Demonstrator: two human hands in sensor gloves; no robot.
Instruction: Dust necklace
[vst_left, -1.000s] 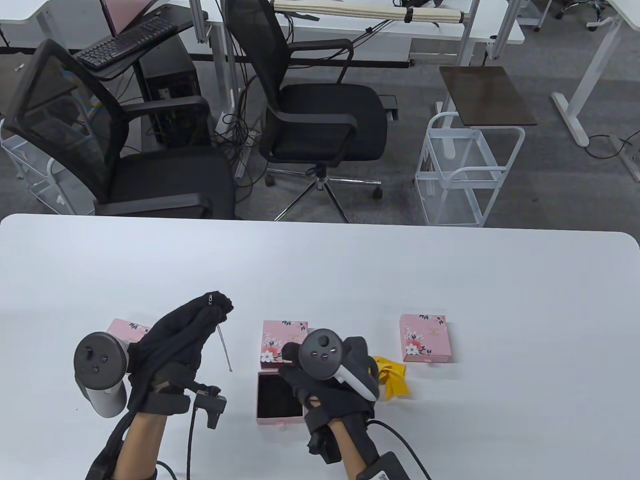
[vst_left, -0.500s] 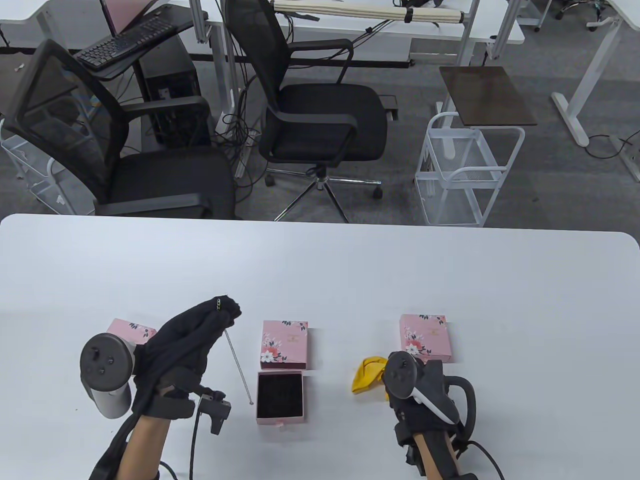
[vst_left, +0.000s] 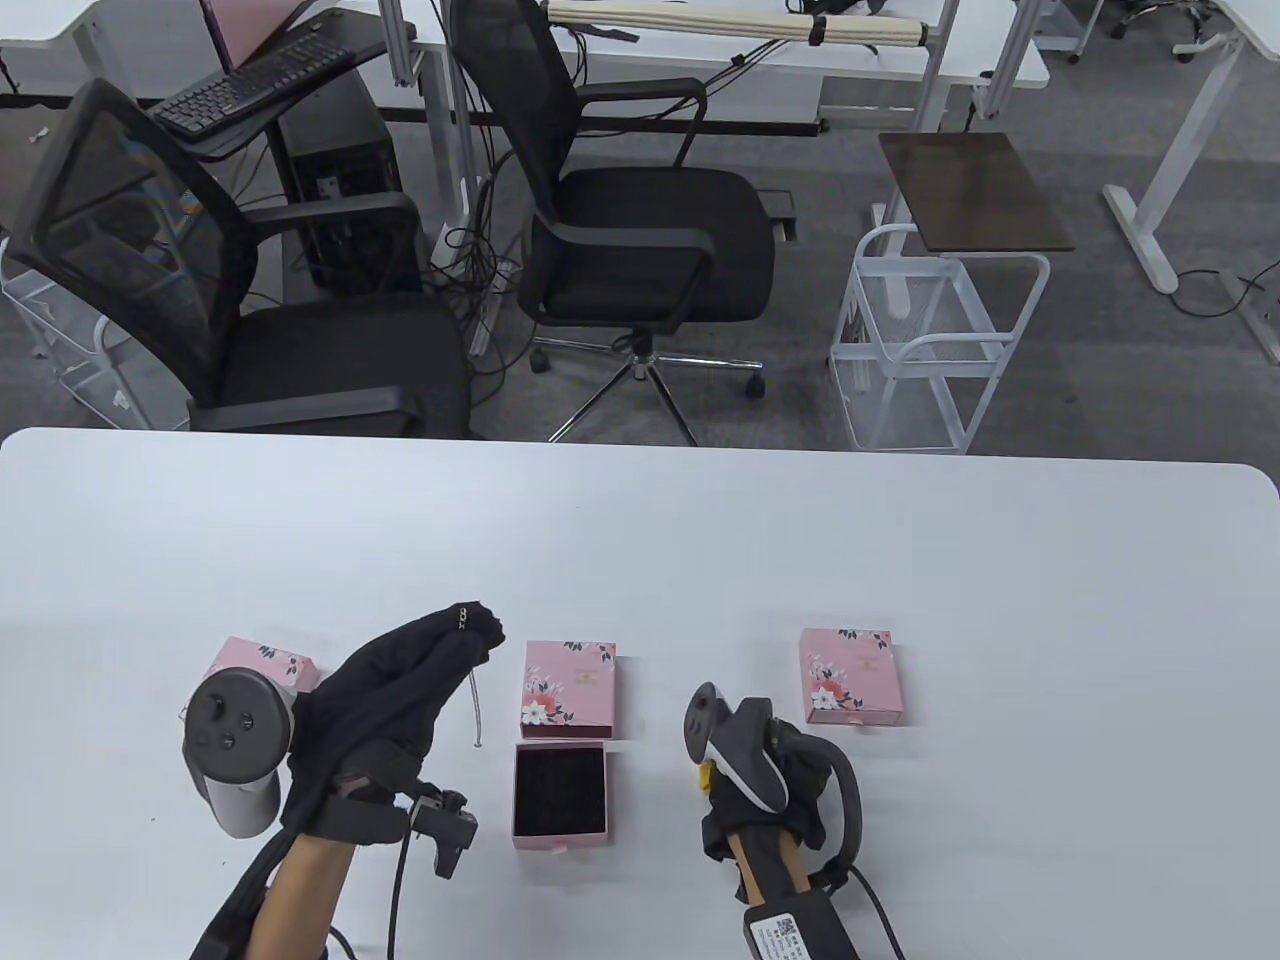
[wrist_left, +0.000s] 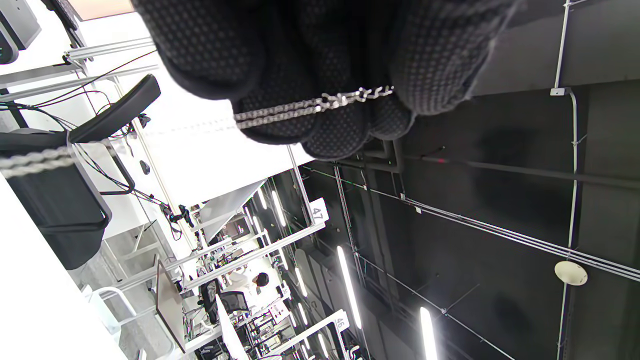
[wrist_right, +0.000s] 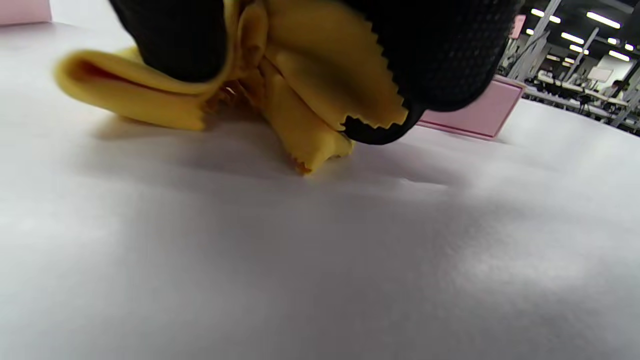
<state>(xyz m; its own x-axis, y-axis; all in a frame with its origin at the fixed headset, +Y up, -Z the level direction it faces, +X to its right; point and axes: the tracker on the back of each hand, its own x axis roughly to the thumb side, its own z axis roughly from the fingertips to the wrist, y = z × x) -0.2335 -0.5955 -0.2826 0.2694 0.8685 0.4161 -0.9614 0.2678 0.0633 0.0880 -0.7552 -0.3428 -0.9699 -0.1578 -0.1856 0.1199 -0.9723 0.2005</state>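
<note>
right hand (vst_left: 765, 790): clenched round yellow cloth (wrist_right: 300, 75), low on white table (vst_left: 1000, 600), right of open box (vst_left: 560, 795)
left hand (vst_left: 385, 700): raised left of open box, fingertips (wrist_left: 320, 120) pinching necklace (vst_left: 476, 705)
necklace: silver chain hanging from the pinch, end dangling just up-left of open box
lid (vst_left: 568, 688): pink floral, touching open box's far edge
closed boxes: one (vst_left: 853, 676) far right of open box, one (vst_left: 262, 662) behind left hand

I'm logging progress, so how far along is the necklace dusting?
Done: the box lies open and empty, and the left hand pinches the necklace in the air. In hand: the right hand grips the yellow cloth on the table. Left: wiping.
</note>
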